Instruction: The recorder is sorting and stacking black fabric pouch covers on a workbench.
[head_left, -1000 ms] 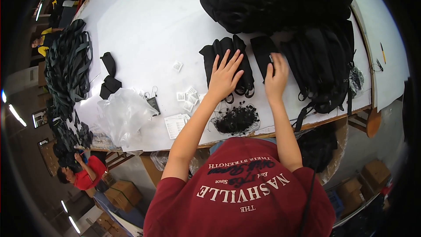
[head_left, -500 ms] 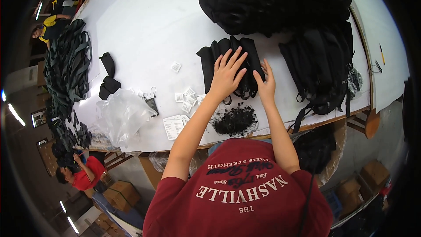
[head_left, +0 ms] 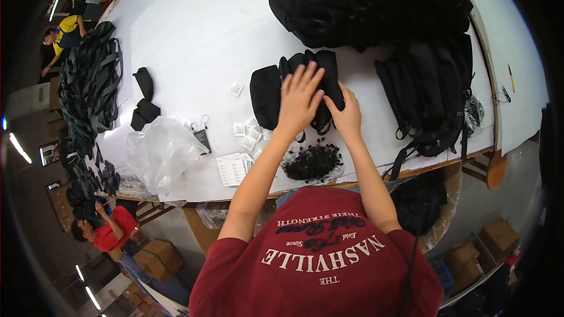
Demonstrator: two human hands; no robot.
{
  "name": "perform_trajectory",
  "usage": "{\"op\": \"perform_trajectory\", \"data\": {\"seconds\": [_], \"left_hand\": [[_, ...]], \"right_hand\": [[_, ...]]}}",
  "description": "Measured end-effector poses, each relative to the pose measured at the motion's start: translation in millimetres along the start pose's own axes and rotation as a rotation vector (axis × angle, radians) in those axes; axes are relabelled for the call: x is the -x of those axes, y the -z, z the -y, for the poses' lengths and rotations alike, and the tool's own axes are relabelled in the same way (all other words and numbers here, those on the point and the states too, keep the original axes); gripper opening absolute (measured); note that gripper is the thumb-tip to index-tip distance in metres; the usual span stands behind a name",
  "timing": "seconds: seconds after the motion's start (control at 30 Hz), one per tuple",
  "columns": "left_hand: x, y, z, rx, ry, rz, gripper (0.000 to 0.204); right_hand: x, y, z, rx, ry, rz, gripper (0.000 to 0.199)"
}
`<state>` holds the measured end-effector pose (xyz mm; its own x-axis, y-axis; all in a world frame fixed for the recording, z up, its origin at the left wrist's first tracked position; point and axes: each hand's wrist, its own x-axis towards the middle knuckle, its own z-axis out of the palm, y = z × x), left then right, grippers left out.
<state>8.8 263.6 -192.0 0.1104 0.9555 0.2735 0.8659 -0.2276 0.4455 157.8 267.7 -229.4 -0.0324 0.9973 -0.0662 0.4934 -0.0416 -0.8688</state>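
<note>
Several black fabric pouches (head_left: 265, 97) lie in an overlapping row on the white table in front of me. My left hand (head_left: 301, 98) rests flat on top of the row with its fingers stretched out. At the row's right side, my right hand (head_left: 346, 114) touches the edge, thumb apart from its fingers; the fingertips are partly hidden against the black fabric. The leftmost pouch lies fanned out flat beside my left hand. Just below the pouches, near my forearms, sits a tangled heap of thin black strings (head_left: 312, 162).
Beyond the pouches is a large pile of black fabric (head_left: 370, 6); black backpacks (head_left: 423, 100) lie to the right. Leftward are small white packets (head_left: 249, 135), printed sheets (head_left: 234, 168), a clear plastic bag (head_left: 161, 152) and heaped dark straps (head_left: 91, 88). Two people are at far left.
The leftmost pouch has shifted left and now lies flatter and wider. My right hand has moved slightly left onto the row's edge. The left hand stays nearly where it was.
</note>
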Motion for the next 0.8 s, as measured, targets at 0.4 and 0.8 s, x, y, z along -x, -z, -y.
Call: {"op": "perform_trajectory", "data": {"seconds": [0.4, 0.8], "left_hand": [[49, 20, 69, 0.639, 0.767, -0.133, 0.062], [24, 9, 23, 0.321, 0.612, -0.053, 0.059]], "right_hand": [[-14, 0, -22, -0.545, -0.166, 0.180, 0.056], [5, -13, 4, -0.341, -0.034, 0.231, 0.089]]}}
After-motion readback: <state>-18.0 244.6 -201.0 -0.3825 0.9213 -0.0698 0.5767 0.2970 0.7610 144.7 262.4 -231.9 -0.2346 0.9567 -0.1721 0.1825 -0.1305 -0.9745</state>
